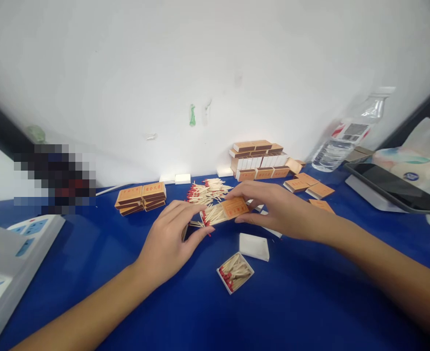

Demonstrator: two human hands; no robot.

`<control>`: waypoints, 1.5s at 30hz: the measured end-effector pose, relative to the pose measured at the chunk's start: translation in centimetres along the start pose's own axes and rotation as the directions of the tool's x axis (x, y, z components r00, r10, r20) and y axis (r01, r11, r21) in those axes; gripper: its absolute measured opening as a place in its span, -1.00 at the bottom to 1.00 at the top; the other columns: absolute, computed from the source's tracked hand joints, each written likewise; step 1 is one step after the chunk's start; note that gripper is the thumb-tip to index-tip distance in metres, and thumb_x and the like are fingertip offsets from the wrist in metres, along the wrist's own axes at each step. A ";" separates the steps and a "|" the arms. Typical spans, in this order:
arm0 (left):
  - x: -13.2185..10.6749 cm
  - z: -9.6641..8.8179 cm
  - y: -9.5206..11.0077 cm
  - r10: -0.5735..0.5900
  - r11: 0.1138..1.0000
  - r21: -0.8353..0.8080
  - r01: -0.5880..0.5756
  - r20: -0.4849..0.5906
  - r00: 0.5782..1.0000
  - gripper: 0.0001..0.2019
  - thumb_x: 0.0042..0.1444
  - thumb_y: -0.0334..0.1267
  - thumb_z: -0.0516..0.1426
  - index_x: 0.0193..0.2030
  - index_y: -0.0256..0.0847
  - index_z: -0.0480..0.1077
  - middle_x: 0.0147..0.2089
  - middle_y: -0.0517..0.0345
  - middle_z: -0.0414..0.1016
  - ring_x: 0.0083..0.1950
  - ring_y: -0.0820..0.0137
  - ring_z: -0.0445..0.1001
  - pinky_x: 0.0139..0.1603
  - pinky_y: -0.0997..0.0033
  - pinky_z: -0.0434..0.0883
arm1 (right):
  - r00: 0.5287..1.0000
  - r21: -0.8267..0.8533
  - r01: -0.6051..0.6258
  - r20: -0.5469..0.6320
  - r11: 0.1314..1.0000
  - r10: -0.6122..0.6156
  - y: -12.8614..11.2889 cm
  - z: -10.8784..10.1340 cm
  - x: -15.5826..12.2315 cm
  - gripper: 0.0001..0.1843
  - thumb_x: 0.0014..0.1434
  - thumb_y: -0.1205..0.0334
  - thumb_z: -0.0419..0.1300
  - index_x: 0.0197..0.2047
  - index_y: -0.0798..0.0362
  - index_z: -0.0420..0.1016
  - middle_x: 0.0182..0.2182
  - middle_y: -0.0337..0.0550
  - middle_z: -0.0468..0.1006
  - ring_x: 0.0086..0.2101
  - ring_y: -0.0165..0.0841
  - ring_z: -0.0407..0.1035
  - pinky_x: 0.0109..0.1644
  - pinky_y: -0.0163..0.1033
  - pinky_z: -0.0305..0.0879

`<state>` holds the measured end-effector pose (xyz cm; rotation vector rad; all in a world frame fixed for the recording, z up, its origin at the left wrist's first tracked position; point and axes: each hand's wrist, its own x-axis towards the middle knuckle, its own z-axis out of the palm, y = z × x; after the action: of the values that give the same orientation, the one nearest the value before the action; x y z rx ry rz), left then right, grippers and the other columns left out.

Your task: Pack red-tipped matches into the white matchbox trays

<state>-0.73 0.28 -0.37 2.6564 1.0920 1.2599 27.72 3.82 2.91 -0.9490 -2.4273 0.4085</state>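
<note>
Between my two hands is a half-open matchbox, its tray (214, 214) full of red-tipped matches and its orange sleeve (236, 208) over the right end. My left hand (174, 234) pinches the tray's left end between thumb and fingers. On the other side my right hand (269, 207) grips the orange sleeve. Just behind lies a heap of loose matches (205, 191). Nearer to me, a second tray of matches (236, 272) rests on the blue table, touching or almost touching a white tray (254, 246) that lies bottom up.
Stacked matchboxes (142, 197) stand at left, with a larger stack (261, 161) against the wall. Flat orange sleeves (308, 185) lie at right. A plastic bottle (350, 131) leans on the wall near a phone (398, 187). Power strips (21, 263) occupy the left edge.
</note>
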 end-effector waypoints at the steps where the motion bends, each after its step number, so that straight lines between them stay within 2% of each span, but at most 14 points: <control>1: 0.0 0.0 0.0 0.004 1.000 0.001 -0.004 -0.002 1.000 -0.63 0.31 -0.21 0.33 0.21 -0.18 0.48 0.01 0.04 0.62 0.05 0.26 0.54 0.09 0.19 0.55 | 1.000 -0.011 -0.004 -0.006 1.000 0.003 0.0 0.1 -0.1 -0.60 0.35 0.04 0.32 0.19 -0.05 0.51 0.05 -0.08 0.64 -0.05 -0.21 0.55 -0.02 -0.13 0.50; 4: 0.1 0.0 0.1 -0.002 1.000 0.013 0.002 -0.017 1.000 -0.64 0.31 -0.20 0.34 0.20 -0.19 0.49 -0.01 0.05 0.62 0.03 0.26 0.55 0.08 0.19 0.54 | 1.000 -0.072 -0.006 -0.012 0.997 0.005 -0.1 0.2 -0.2 -0.57 0.36 0.03 0.31 0.22 -0.03 0.49 0.05 -0.08 0.64 -0.05 -0.21 0.55 0.00 -0.11 0.47; 8: 0.2 0.1 0.0 -0.055 0.996 0.059 0.060 -0.082 0.995 -0.68 0.31 -0.20 0.33 0.16 -0.20 0.50 -0.04 0.06 0.63 -0.01 0.26 0.55 0.05 0.18 0.54 | 1.000 -0.135 0.010 0.015 0.991 -0.008 0.3 0.0 -0.2 -0.62 0.36 0.00 0.30 0.15 -0.02 0.52 0.00 -0.06 0.65 -0.08 -0.19 0.55 -0.05 -0.10 0.47; 13: 0.4 0.0 0.2 -0.131 0.986 0.084 0.146 -0.157 0.979 -0.72 0.32 -0.22 0.32 0.13 -0.18 0.52 0.00 0.07 0.64 0.04 0.25 0.58 0.10 0.16 0.54 | 0.999 -0.252 0.040 -0.009 0.967 -0.044 0.4 0.0 -0.3 -0.75 0.33 0.13 0.29 0.04 0.01 0.57 -0.04 0.03 0.64 -0.07 -0.12 0.52 -0.03 -0.04 0.43; 16: 0.5 -0.1 0.4 -0.154 0.982 0.081 0.174 -0.206 0.966 -0.74 0.32 -0.21 0.32 0.11 -0.17 0.53 0.01 0.09 0.66 0.04 0.25 0.59 0.11 0.15 0.53 | 0.994 -0.255 0.050 -0.083 0.966 -0.073 -0.9 0.7 0.4 -0.86 0.35 0.20 0.25 -0.07 0.03 0.58 -0.15 0.01 0.62 -0.10 -0.14 0.48 -0.03 -0.05 0.38; 18: 0.6 -0.2 0.4 -0.168 0.978 0.076 0.192 -0.241 0.956 -0.73 0.32 -0.21 0.33 0.11 -0.18 0.53 0.01 0.09 0.67 0.03 0.25 0.59 0.10 0.15 0.54 | 0.995 -0.182 0.004 -0.097 0.983 -0.022 -2.4 1.7 1.3 -0.89 0.37 0.19 0.25 -0.18 0.03 0.58 -0.25 -0.08 0.59 -0.19 -0.22 0.45 -0.12 -0.11 0.34; 20: 0.7 -0.2 0.3 -0.187 0.974 0.071 0.214 -0.273 0.944 -0.72 0.32 -0.21 0.32 0.12 -0.18 0.54 0.01 0.08 0.67 0.03 0.23 0.59 0.10 0.14 0.54 | 0.997 -0.117 -0.072 -0.004 0.991 0.072 -3.9 2.9 2.5 -0.79 0.32 0.06 0.35 -0.20 0.02 0.57 -0.26 -0.12 0.59 -0.20 -0.24 0.45 -0.15 -0.14 0.33; 23: 0.8 -0.3 0.2 -0.216 0.968 0.059 0.244 -0.295 0.931 -0.72 0.31 -0.21 0.32 0.12 -0.17 0.55 0.01 0.09 0.67 0.02 0.23 0.58 0.11 0.13 0.53 | 0.987 -0.145 -0.136 0.066 0.980 0.147 -5.5 4.7 4.2 -0.70 0.26 0.03 0.42 -0.13 0.07 0.54 -0.14 -0.04 0.60 -0.10 -0.18 0.45 -0.09 -0.11 0.34; 28: 0.7 -0.2 0.3 -0.207 0.971 0.055 0.232 -0.289 0.935 -0.72 0.30 -0.21 0.34 0.11 -0.17 0.55 0.00 0.11 0.67 0.01 0.25 0.58 0.10 0.17 0.52 | 0.969 -0.179 -0.167 0.153 0.970 0.195 -5.7 5.9 5.1 -0.85 0.41 0.23 0.28 -0.23 0.08 0.48 -0.17 -0.04 0.58 -0.14 -0.24 0.45 -0.08 -0.16 0.32; 34: 0.6 0.1 0.2 -0.203 0.976 0.033 0.216 -0.236 0.950 -0.73 0.31 -0.20 0.32 0.11 -0.17 0.55 0.01 0.11 0.67 0.02 0.25 0.58 0.05 0.19 0.53 | 0.963 -0.250 -0.166 0.169 0.954 0.212 -4.5 4.7 3.3 -0.84 0.44 0.24 0.24 -0.23 0.06 0.45 -0.15 -0.07 0.56 -0.16 -0.25 0.44 -0.14 -0.17 0.26; 41: 0.5 0.1 0.3 -0.199 0.978 0.032 0.206 -0.151 0.968 -0.73 0.32 -0.19 0.32 0.11 -0.14 0.54 0.02 0.09 0.67 0.02 0.22 0.59 0.07 0.13 0.56 | 0.985 -0.292 -0.058 0.138 0.955 0.102 -3.3 4.1 2.1 -0.86 0.47 0.28 0.18 -0.20 0.07 0.44 -0.18 -0.08 0.55 -0.21 -0.29 0.42 -0.19 -0.19 0.21; 45: 0.5 0.1 0.2 -0.218 0.974 0.039 0.224 -0.125 0.968 -0.74 0.31 -0.17 0.32 0.09 -0.15 0.55 0.00 0.08 0.68 -0.02 0.21 0.59 0.07 0.11 0.56 | 0.987 -0.313 -0.024 0.146 0.949 0.073 -3.0 4.2 2.1 -0.83 0.50 0.23 0.15 -0.19 0.06 0.43 -0.18 -0.09 0.54 -0.19 -0.28 0.42 -0.19 -0.20 0.22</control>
<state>-0.30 0.42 -0.01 2.4350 1.4117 1.3777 22.41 2.74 1.42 -1.1475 -2.6680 0.1197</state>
